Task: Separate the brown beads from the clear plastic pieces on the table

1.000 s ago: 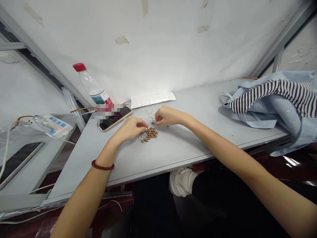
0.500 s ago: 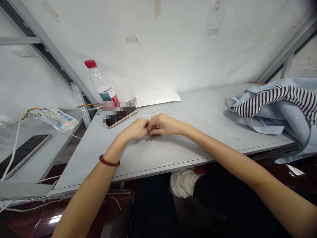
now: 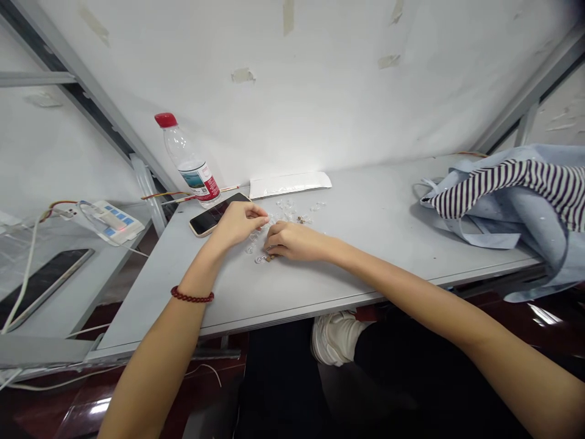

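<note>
My left hand [image 3: 238,223] is over the near end of the phone [image 3: 214,214], its thumb and forefinger pinched together. Whatever may be between those fingertips is too small to make out. Just to its right, my right hand [image 3: 292,241] rests low over the table with curled fingers, and what they hold, if anything, is hidden. A small brown piece [image 3: 269,258] shows by its fingertips, beside a clear plastic piece [image 3: 259,260]. More small clear pieces [image 3: 287,207] lie scattered behind the hands, with a few brown bits [image 3: 301,219] among them.
A red-capped bottle [image 3: 189,161] stands at the back left. Against the wall lies a flat white packet [image 3: 290,184]. Blue cloth with a striped band [image 3: 493,186] covers the right end of the grey table [image 3: 388,213]. On the left are a power strip [image 3: 116,222] and another phone [image 3: 50,280].
My hands, together over a pile of brown pieces before, have come apart. The left moved up and left. Brown pieces now lie behind the right hand, and more clear pieces show.
</note>
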Demonstrator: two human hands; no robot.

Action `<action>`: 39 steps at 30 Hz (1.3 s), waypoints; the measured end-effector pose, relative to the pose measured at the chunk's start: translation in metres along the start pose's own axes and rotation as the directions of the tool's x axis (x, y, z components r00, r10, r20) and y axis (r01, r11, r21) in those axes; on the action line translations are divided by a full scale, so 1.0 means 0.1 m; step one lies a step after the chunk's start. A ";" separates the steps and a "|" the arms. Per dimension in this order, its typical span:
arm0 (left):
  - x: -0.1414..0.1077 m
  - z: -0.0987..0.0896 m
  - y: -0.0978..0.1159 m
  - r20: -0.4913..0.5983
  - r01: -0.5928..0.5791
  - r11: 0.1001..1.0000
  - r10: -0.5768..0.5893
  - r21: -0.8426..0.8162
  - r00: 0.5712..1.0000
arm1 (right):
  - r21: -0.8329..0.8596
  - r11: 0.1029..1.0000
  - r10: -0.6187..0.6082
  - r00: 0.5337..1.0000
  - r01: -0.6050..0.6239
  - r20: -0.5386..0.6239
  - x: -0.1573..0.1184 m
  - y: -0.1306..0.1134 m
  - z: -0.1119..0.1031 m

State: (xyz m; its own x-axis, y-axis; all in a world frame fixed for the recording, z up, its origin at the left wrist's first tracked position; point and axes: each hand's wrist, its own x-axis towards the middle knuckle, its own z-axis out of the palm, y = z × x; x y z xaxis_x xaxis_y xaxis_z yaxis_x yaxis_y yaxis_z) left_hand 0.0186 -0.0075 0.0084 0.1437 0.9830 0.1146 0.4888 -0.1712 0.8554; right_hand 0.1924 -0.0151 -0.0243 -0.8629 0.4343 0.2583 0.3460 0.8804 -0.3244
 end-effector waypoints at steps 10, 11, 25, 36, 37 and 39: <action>-0.02 -0.03 0.00 0.050 0.030 1.000 -0.030 0.000 0.998 | -0.013 0.996 0.088 0.995 -0.089 -0.047 0.02 0.05 0.04; -0.02 -0.04 -0.01 0.060 0.030 1.000 -0.030 0.003 0.998 | 0.003 0.995 0.095 0.994 -0.095 -0.053 0.02 0.06 0.05; -0.07 -0.20 0.09 0.259 0.095 0.995 -0.096 0.017 0.961 | -0.044 0.971 0.234 0.972 -0.233 0.013 0.01 0.10 -0.02; -0.06 -0.17 0.06 0.296 0.098 0.995 -0.092 -0.006 0.951 | 0.178 0.961 0.252 0.935 -0.211 -0.249 -0.01 0.19 -0.08; -0.06 -0.17 0.06 0.295 0.097 0.995 -0.092 -0.001 0.951 | 0.202 0.956 0.261 0.931 -0.212 -0.255 -0.02 0.18 -0.09; -0.06 -0.15 0.06 0.291 0.096 0.995 -0.098 0.020 0.952 | 0.271 0.940 0.278 0.926 -0.208 -0.254 -0.02 0.16 -0.11</action>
State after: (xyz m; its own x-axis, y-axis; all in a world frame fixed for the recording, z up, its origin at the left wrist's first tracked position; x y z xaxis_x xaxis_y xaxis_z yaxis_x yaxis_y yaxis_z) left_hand 0.0076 -0.0130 0.0201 0.3399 0.9326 -0.1216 0.5174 -0.0775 0.8522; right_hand 0.2039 0.0001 -0.0198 -0.6094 0.6958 0.3801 0.4051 0.6853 -0.6051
